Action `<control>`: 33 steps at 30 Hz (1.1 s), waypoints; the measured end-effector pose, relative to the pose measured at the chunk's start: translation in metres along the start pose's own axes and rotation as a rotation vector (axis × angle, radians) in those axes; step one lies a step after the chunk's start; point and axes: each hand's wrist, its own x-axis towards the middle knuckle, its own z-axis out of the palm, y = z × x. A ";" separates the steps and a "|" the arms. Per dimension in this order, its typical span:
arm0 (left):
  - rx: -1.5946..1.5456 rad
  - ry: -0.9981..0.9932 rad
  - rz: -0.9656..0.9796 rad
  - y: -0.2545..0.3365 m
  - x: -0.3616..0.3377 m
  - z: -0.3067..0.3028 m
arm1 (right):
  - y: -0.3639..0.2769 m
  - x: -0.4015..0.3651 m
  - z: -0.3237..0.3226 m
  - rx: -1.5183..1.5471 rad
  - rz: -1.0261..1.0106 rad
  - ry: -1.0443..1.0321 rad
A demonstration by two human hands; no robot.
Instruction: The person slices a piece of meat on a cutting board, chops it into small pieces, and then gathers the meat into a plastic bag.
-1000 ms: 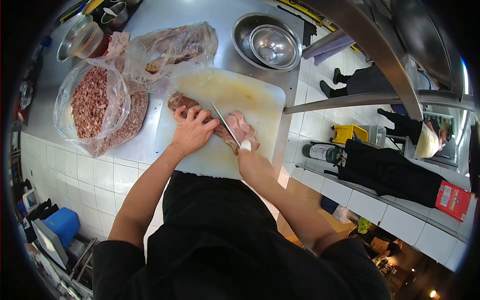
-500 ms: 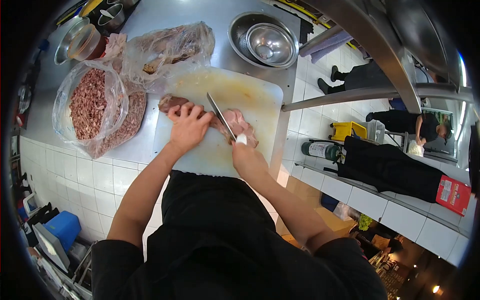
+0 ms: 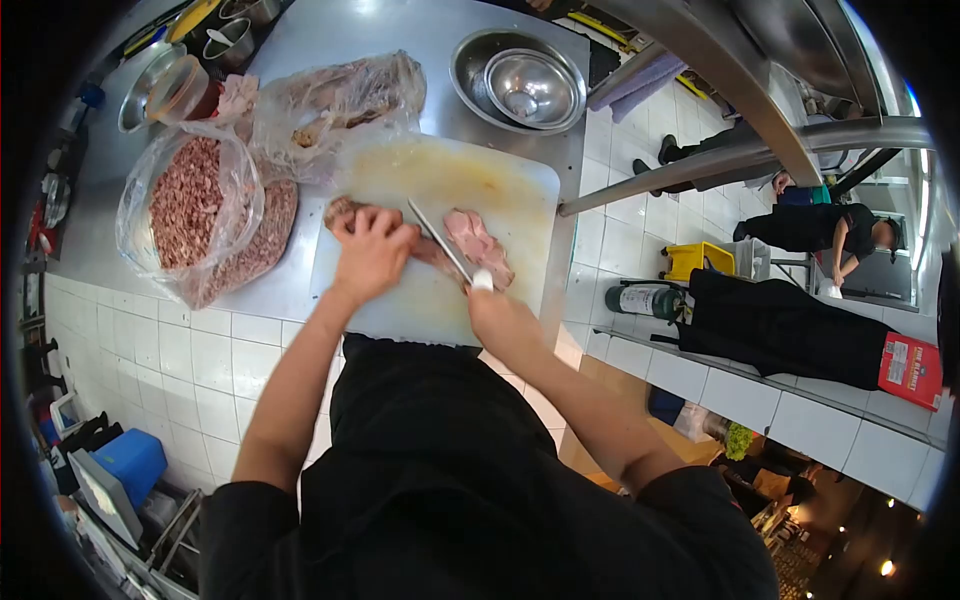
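On the white cutting board (image 3: 390, 318) my left hand (image 3: 375, 252) presses down with bent fingers on a long piece of meat (image 3: 340, 212), covering its middle. My right hand (image 3: 502, 318) is closed round the white handle of a knife (image 3: 440, 241). Its blade slants up and left, just right of my left fingers, along the cut end of the meat. Right of the blade lie flat slices of meat (image 3: 478, 245), apart from the held piece.
Left of the board stands an open plastic bag of chopped meat (image 3: 187, 205). Behind it lies another clear bag (image 3: 345, 95) with meat. Nested metal bowls (image 3: 535, 90) sit at the back right. A metal rail (image 3: 660, 183) runs past the table's right edge. A co-worker (image 3: 840, 235) stands further right.
The slices now lie separate to the right of the blade; before, they touched it and the held meat. The knife and left hand have shifted only slightly.
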 end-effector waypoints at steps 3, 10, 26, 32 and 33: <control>-0.073 -0.068 0.023 -0.016 0.008 -0.007 | -0.007 0.020 -0.027 0.036 -0.093 0.030; -0.032 -0.024 -0.137 0.010 0.003 -0.009 | -0.005 0.001 -0.019 0.064 -0.040 -0.007; -0.040 -0.032 -0.067 0.005 -0.004 0.001 | -0.014 -0.048 -0.091 0.010 -0.051 -0.172; -0.047 -0.029 -0.051 0.003 -0.005 0.004 | -0.006 0.001 -0.018 0.036 -0.078 -0.055; -0.043 -0.026 -0.065 0.003 -0.005 0.004 | -0.008 0.008 -0.023 0.029 -0.090 -0.059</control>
